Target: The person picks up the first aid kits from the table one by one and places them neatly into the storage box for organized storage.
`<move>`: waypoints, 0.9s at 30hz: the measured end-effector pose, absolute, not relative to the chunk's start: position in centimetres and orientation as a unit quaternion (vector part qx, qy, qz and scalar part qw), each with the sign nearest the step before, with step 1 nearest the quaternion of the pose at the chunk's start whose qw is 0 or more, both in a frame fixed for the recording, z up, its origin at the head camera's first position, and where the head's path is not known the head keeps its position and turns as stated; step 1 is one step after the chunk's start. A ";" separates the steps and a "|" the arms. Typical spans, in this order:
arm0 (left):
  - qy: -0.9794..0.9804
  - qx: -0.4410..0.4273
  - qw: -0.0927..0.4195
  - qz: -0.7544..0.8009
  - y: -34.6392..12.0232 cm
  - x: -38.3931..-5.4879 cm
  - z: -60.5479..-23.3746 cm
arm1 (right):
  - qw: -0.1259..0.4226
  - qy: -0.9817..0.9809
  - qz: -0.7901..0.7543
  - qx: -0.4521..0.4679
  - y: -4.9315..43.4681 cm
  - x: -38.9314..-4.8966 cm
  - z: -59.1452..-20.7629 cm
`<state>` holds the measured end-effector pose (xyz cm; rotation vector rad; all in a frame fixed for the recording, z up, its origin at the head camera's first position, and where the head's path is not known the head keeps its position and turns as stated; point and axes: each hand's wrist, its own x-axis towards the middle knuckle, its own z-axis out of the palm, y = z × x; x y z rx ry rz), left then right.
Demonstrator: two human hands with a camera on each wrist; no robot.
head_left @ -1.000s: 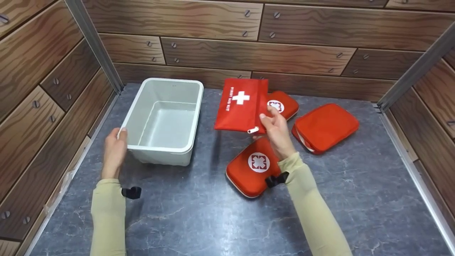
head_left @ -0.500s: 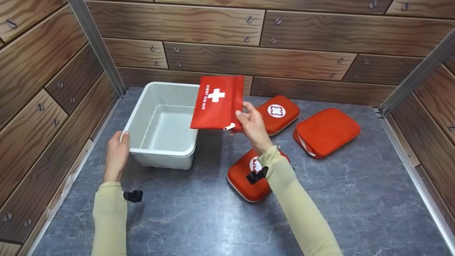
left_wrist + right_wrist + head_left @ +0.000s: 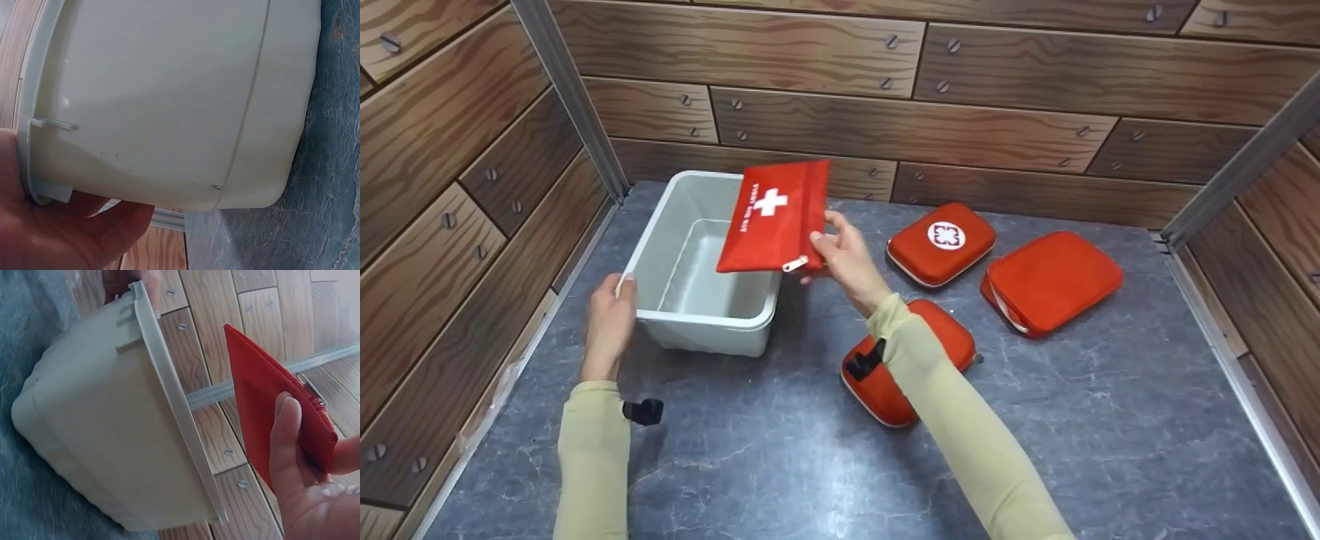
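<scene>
A flat red zip pouch [image 3: 780,217] with a white cross and "FIRST AID KIT" lettering is pinched at its right edge by my right hand [image 3: 847,259]. It hangs over the right side of a pale grey plastic bin [image 3: 705,322], above the rim in the right wrist view, where the pouch [image 3: 264,405] is seen edge-on with its zip. My left hand [image 3: 610,322] grips the bin's near left corner, thumb over the rim and fingers beneath it; the left wrist view shows this hand [image 3: 62,230] under the rim of the bin [image 3: 157,101].
Right of the bin lie a small red case with a white emblem [image 3: 941,244], a plain red case [image 3: 1054,281], and another red case [image 3: 885,382] partly under my right forearm. Wood-patterned walls [image 3: 825,112] enclose the dark grey marbled surface [image 3: 780,457].
My right hand has carried the red pouch leftward, from above the red cases to over the bin. My left hand keeps its grip on the bin's rim.
</scene>
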<state>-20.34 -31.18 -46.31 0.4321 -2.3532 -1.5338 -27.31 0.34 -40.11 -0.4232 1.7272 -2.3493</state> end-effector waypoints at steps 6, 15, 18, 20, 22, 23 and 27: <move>-0.819 0.148 0.157 -0.531 -31.2 -20.2 -46.5 | 0.126 0.599 -0.776 -0.151 -2.5 -27.9 -40.1; -0.818 0.144 0.162 -0.533 -31.1 -20.5 -46.3 | 0.170 0.614 -0.758 -0.141 -5.6 -28.8 -40.1; -0.818 0.145 0.167 -0.530 -31.2 -20.6 -46.3 | 0.187 0.620 -0.750 -0.134 -6.4 -29.0 -40.1; -0.819 0.144 0.170 -0.528 -31.2 -20.7 -46.3 | 0.200 0.625 -0.743 -0.129 -6.9 -29.2 -40.1; -0.820 0.145 0.174 -0.526 -31.1 -20.7 -46.3 | 0.213 0.631 -0.736 -0.123 -7.5 -29.3 -40.2; -0.819 0.145 0.175 -0.526 -31.1 -20.7 -46.3 | 0.218 0.634 -0.732 -0.120 -7.7 -29.3 -40.2; -0.819 0.145 0.176 -0.527 -31.0 -20.5 -46.4 | 0.236 0.648 -0.715 -0.113 -8.7 -29.3 -40.5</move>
